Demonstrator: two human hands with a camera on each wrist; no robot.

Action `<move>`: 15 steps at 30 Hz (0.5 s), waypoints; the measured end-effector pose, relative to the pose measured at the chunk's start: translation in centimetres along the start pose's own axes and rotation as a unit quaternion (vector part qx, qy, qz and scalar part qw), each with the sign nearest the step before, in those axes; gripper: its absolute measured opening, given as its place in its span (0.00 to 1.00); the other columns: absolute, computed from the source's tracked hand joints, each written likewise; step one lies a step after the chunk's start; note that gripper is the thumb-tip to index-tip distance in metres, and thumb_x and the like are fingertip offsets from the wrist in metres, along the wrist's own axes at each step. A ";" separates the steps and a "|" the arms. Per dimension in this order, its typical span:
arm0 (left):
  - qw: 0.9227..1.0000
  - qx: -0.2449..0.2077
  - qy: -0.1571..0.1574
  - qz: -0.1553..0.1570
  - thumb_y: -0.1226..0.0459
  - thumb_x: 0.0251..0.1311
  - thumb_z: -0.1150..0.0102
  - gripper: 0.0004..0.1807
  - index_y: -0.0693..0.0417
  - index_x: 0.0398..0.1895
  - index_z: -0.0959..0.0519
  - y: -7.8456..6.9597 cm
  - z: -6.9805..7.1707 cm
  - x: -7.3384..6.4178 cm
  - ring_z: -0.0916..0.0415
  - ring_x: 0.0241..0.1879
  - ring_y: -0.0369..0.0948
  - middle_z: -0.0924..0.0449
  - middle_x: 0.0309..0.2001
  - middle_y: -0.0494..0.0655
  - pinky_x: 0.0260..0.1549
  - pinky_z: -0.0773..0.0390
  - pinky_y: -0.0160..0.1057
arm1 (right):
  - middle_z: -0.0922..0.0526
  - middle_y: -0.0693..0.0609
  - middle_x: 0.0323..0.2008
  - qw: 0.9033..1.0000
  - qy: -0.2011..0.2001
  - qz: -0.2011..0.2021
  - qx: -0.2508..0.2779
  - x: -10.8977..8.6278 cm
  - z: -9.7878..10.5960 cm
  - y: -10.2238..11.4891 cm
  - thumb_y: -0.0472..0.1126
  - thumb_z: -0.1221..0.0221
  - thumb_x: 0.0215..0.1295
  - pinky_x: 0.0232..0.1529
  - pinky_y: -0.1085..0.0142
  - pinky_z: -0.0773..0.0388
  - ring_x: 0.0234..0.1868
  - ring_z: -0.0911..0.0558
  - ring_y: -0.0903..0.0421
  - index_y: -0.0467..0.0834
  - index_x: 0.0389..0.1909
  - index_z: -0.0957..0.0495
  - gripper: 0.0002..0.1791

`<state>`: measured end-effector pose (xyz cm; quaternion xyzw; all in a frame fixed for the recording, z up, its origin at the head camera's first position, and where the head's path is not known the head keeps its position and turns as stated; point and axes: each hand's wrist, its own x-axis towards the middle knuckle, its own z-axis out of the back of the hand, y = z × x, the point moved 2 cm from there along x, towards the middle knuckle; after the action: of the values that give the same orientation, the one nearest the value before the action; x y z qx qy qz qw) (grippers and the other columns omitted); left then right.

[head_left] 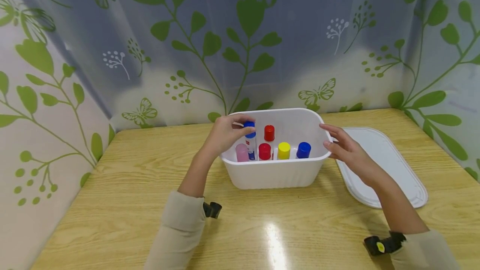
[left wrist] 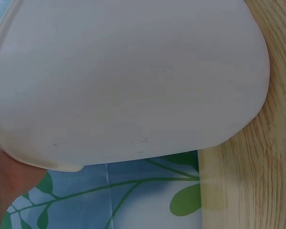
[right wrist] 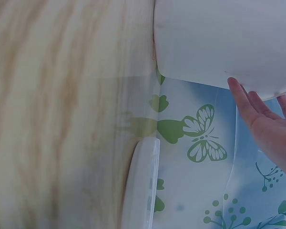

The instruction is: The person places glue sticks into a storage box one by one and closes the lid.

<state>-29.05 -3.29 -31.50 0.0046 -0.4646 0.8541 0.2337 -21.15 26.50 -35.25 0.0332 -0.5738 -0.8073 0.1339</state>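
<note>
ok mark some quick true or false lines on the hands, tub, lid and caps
1. The left hand holds a blue-capped tube. True.
2. The lid is on the tub. False: the lid lies on the table beside the tub.
3. The yellow cap is between a red cap and a blue cap. True.
4. The right hand holds a tube. False: the right hand is at the tub's rim.

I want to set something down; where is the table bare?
The table is bare left of the left sleeve, and between it and the right sleeve, in front of the white bin. Crowded: right of the bin, with the white lid and right hand, and inside, where the left hand grips a blue-capped tube near other caps.
</note>
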 end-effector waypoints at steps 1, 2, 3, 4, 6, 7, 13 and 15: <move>1.000 0.002 0.005 -0.001 0.63 0.55 0.37 0.15 0.55 0.47 0.20 0.0 0.0 0.0 0.23 0.41 0.41 0.21 0.44 0.45 0.40 0.23 0.34 | 0.55 0.40 0.69 1.000 0.000 0.000 -0.001 0.0 0.0 0.0 0.46 0.55 0.72 0.55 0.43 0.38 0.63 0.43 0.40 0.48 0.71 0.52 0.30; 1.000 0.005 0.009 -0.003 0.63 0.55 0.37 0.15 0.55 0.47 0.20 0.0 0.0 0.0 0.23 0.42 0.41 0.21 0.44 0.45 0.40 0.23 0.33 | 0.55 0.40 0.69 1.000 0.000 -0.001 -0.003 0.0 0.0 0.0 0.46 0.55 0.72 0.55 0.44 0.37 0.63 0.43 0.40 0.48 0.71 0.52 0.30; 1.000 0.008 0.013 -0.004 0.64 0.55 0.37 0.16 0.56 0.47 0.20 0.0 -0.1 0.1 0.23 0.42 0.41 0.22 0.44 0.46 0.41 0.24 0.33 | 0.55 0.40 0.69 1.000 0.000 -0.001 -0.004 0.0 0.0 0.1 0.46 0.55 0.72 0.54 0.45 0.36 0.63 0.43 0.40 0.48 0.71 0.52 0.30; 1.000 0.011 0.015 -0.006 0.64 0.55 0.37 0.16 0.56 0.47 0.21 0.0 -0.1 0.1 0.24 0.42 0.41 0.22 0.44 0.46 0.41 0.24 0.33 | 0.54 0.41 0.69 1.000 0.000 -0.001 -0.005 0.0 0.0 0.1 0.46 0.55 0.72 0.54 0.46 0.36 0.63 0.43 0.40 0.47 0.70 0.52 0.30; 1.000 0.018 0.020 -0.005 0.64 0.55 0.37 0.16 0.56 0.47 0.21 0.0 -0.1 0.1 0.24 0.43 0.41 0.22 0.45 0.47 0.41 0.24 0.33 | 0.54 0.41 0.69 1.000 0.000 -0.001 -0.006 0.0 0.0 0.1 0.46 0.55 0.72 0.54 0.47 0.35 0.63 0.42 0.40 0.47 0.70 0.52 0.30; 0.999 0.022 0.023 -0.005 0.64 0.55 0.37 0.16 0.57 0.47 0.21 0.0 -0.1 0.1 0.24 0.43 0.41 0.22 0.45 0.47 0.41 0.24 0.33 | 0.54 0.41 0.69 1.000 0.000 -0.001 -0.006 0.0 0.0 0.1 0.46 0.55 0.72 0.54 0.47 0.35 0.63 0.42 0.40 0.47 0.70 0.52 0.30; 0.999 0.041 0.032 -0.003 0.65 0.55 0.37 0.15 0.58 0.47 0.21 0.0 -0.1 0.1 0.25 0.43 0.41 0.22 0.45 0.47 0.42 0.24 0.33 | 0.54 0.41 0.69 1.000 0.000 -0.001 -0.007 0.1 0.0 0.1 0.46 0.55 0.72 0.54 0.46 0.36 0.63 0.42 0.40 0.48 0.70 0.52 0.30; 0.998 0.045 0.035 -0.004 0.65 0.55 0.38 0.15 0.58 0.47 0.21 0.0 -0.2 0.2 0.25 0.43 0.41 0.22 0.45 0.47 0.42 0.24 0.33 | 0.55 0.41 0.69 1.000 0.000 -0.001 -0.006 0.0 0.0 0.1 0.46 0.55 0.72 0.55 0.45 0.36 0.63 0.43 0.40 0.48 0.70 0.52 0.29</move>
<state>-29.18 -3.09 -31.56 -0.0127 -0.4169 0.8731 0.2525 -21.17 26.47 -35.19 0.0332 -0.5685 -0.8112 0.1331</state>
